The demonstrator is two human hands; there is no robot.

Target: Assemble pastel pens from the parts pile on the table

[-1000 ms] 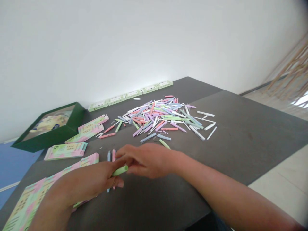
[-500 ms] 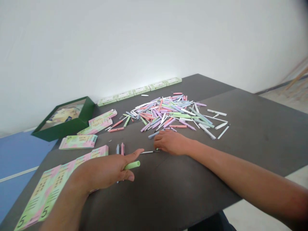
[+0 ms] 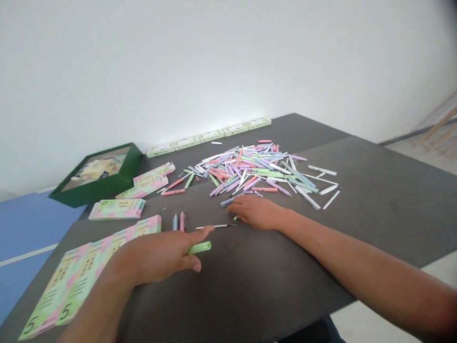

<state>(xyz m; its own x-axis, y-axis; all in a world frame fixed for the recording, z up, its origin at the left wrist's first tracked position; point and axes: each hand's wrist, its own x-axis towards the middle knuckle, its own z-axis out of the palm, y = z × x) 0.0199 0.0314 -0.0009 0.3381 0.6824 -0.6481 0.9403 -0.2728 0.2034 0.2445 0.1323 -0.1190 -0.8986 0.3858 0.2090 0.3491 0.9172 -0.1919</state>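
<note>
My left hand is closed around a green pen barrel, whose open end sticks out to the right between thumb and fingers. Just beyond it a thin white refill with a dark end lies on the table. My right hand rests low at the near edge of the pile of pen parts, fingers bent down; a small green piece shows under its fingertips. A bluish barrel lies beside those fingers. Two assembled pens, one blue and one pink, stand out behind my left hand.
Pink and green cartons lie at the left, with more flat cartons behind. A green box holding plastic packets sits at the back left. Pale green boxes line the wall side of the dark table.
My left hand has shifted slightly right with the green barrel, and more of the white refill shows. The small green piece at my right fingertips has moved slightly.
</note>
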